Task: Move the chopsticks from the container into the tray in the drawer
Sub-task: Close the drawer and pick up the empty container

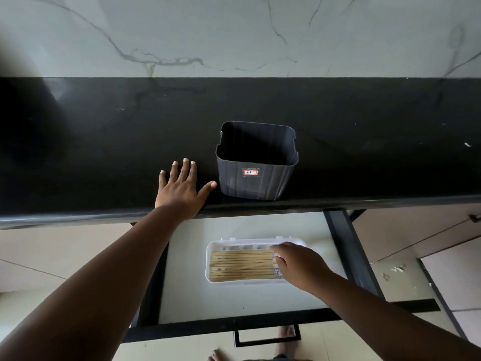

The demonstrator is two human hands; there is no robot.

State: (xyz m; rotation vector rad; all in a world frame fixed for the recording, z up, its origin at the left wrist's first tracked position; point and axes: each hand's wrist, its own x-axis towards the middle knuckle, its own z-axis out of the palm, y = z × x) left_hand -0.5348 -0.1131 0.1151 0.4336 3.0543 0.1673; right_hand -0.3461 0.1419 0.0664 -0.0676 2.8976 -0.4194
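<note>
A dark grey container (256, 168) with a small red-and-white label stands on the black counter; I see nothing inside it. Below, the drawer (234, 303) is pulled out, and a white tray (216, 243) lies in it. Several pale wooden chopsticks (239, 265) lie side by side in the tray, pointing left to right. My right hand (299, 264) rests over the tray's right end, fingers bent down onto the chopstick ends. Flat on the counter, just left of the container, lies my left hand (179, 188) with its fingers spread, the thumb close to the container's wall.
The black counter (104, 152) runs the full width below a marbled white wall (234, 35). The drawer's black front with its handle (266, 337) is nearest me. Cabinet fronts (416, 235) lie to the right, and bare toes (216, 356) show on the floor.
</note>
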